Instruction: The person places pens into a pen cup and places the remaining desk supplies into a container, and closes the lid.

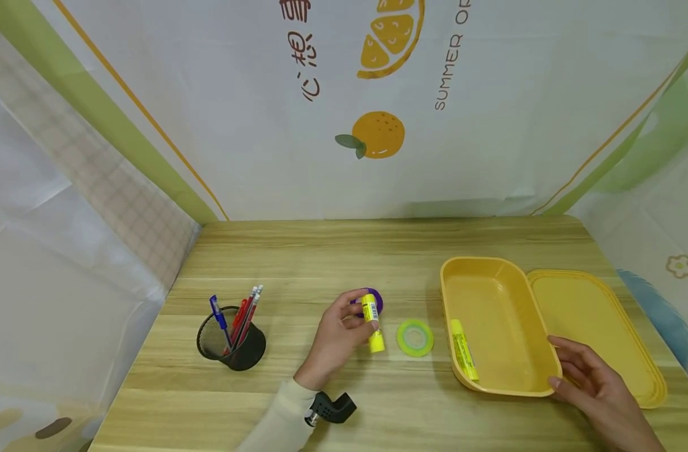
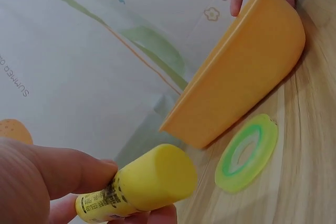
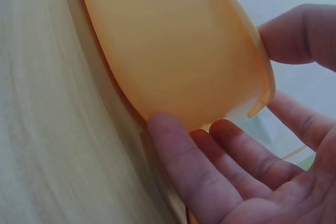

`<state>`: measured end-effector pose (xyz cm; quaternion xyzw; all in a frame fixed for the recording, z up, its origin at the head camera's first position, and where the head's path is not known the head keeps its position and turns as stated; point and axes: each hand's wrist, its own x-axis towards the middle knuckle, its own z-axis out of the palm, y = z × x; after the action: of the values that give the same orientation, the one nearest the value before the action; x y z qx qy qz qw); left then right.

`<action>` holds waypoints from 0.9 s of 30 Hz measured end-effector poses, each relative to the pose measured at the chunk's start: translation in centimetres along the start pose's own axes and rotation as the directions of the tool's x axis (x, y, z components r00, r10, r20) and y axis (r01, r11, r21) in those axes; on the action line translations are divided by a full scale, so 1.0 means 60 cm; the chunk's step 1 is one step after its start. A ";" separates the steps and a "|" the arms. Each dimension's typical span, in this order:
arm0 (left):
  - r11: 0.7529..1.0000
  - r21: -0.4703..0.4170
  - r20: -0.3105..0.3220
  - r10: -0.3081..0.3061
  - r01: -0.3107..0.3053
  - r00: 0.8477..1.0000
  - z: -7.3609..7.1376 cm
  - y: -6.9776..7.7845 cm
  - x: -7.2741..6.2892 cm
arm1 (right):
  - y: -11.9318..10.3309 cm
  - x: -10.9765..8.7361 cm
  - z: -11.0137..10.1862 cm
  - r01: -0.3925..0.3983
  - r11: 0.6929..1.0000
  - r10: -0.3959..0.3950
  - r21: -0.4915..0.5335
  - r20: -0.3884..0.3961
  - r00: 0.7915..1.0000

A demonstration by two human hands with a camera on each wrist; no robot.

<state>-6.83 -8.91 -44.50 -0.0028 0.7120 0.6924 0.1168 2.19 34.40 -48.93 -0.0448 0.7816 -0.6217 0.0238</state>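
Note:
My left hand (image 1: pixel 337 339) pinches a yellow glue stick (image 1: pixel 372 323) between thumb and fingers, above the table. Partly hidden behind that hand is a purple disc (image 1: pixel 376 302). A round green disc with a pale ring in its middle (image 1: pixel 415 338) lies flat just right of the hand. On the right stands an open yellow plastic box (image 1: pixel 496 326); a second glue stick (image 1: pixel 463 351) rests inside along its left wall. My right hand (image 1: pixel 595 383) holds the box at its near right corner, with the thumb (image 3: pixel 296 38) at the rim and fingers (image 3: pixel 184 161) against the outer wall.
A yellow lid (image 1: pixel 589 314) lies on the table right of the box, partly covered by it. At the left, a black mesh pen cup (image 1: pixel 248 348) holds a blue pen (image 1: pixel 217 312) and several red pencils. A printed cloth (image 1: pixel 321 176) hangs behind the table.

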 end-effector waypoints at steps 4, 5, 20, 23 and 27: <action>1.000 -0.010 0.003 0.013 -0.013 1.000 0.007 0.006 0.001 | 0.000 0.000 0.000 -0.010 1.000 0.010 -0.014 -0.007 1.000; 1.000 -0.015 0.001 0.019 -0.019 1.000 0.009 0.008 0.001 | 0.000 0.000 0.000 -0.013 1.000 0.013 -0.019 -0.009 1.000; 0.997 -0.029 0.089 0.068 -0.066 0.994 0.051 0.037 0.011 | 0.003 -0.003 0.000 -0.066 0.998 0.065 -0.011 -0.020 0.998; 0.997 -0.033 0.112 0.074 -0.071 0.991 0.065 0.044 0.013 | 0.002 -0.002 0.001 -0.063 0.998 0.063 0.010 -0.017 0.998; 0.997 -0.018 0.140 0.082 -0.080 0.987 0.086 0.051 0.018 | 0.001 -0.001 0.003 -0.045 0.999 0.045 0.019 -0.011 0.999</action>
<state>-7.53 -3.51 -41.73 0.0742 0.6971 0.6995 0.1386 2.24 34.22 -49.02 -0.0234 0.7765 -0.6287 0.0339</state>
